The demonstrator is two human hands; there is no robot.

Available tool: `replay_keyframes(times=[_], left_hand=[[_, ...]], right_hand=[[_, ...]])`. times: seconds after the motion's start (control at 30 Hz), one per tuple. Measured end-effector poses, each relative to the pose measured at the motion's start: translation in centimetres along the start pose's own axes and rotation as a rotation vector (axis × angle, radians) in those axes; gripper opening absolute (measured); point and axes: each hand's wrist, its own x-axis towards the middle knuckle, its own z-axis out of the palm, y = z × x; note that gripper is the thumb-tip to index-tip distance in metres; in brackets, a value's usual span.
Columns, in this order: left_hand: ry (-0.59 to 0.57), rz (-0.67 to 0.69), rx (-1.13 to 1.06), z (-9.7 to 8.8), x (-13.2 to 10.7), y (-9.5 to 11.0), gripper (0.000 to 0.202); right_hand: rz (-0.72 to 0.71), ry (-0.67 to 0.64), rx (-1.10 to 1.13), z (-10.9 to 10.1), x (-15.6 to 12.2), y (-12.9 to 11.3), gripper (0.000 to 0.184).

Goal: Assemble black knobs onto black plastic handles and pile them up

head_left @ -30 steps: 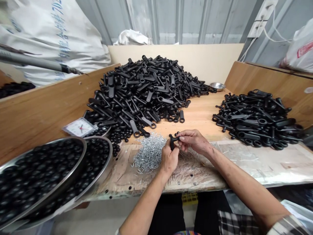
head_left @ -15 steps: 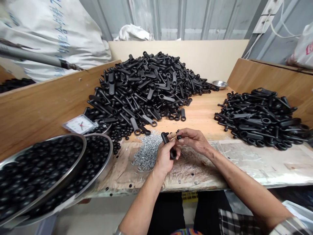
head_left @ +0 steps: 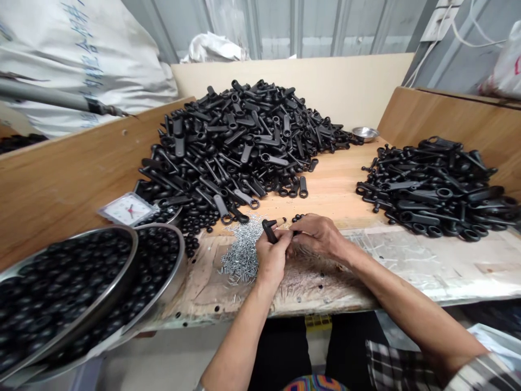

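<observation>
My left hand (head_left: 272, 256) is closed around a black crank handle (head_left: 269, 231), whose knob end sticks up past the thumb. The rest of the handle is hidden by the fingers. Just to the right, my right hand (head_left: 323, 234) pinches a small black knob (head_left: 295, 233) against the fingers of the left hand; most of it is covered. A few loose black knobs (head_left: 298, 217) lie on the table behind the right fingers. Close by on the left is a heap of small silver pins (head_left: 240, 255).
A large pile of black crank handles (head_left: 244, 141) rises at the back. Another handle pile (head_left: 439, 190) lies to the right. Metal basins (head_left: 132, 244) of black knobs stand at left, near a square clock (head_left: 129, 209). A small metal bowl (head_left: 365, 134) sits at the back right.
My right hand has moved left and the knob in its fingers has come up against the left hand. The crank handle has shifted slightly left. The whole view has tilted a little.
</observation>
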Motion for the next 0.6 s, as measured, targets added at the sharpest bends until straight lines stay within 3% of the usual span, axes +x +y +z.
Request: replay_keyframes(times=[0.1, 0.2, 0.43, 0.6], left_hand=[[-0.011, 0.103, 0.208, -0.2, 0.0, -0.8, 0.02], [-0.026, 0.11, 0.248, -0.3, -0.1, -1.1, 0.019], [-0.009, 0.136, 0.312, -0.1, -0.2, -1.1, 0.016], [0.013, 0.21, 0.427, -0.1, -0.3, -1.3, 0.011]], right_hand=[[0.046, -0.098, -0.067, -0.2, -0.1, -0.1, 0.014], [0.12, -0.065, -0.006, -0.4, -0.2, 0.2, 0.013], [0.388, 0.14, 0.772, -0.2, 0.2, -0.4, 0.019], [0.421, 0.143, 0.938, 0.9, 0.2, -1.0, 0.022]])
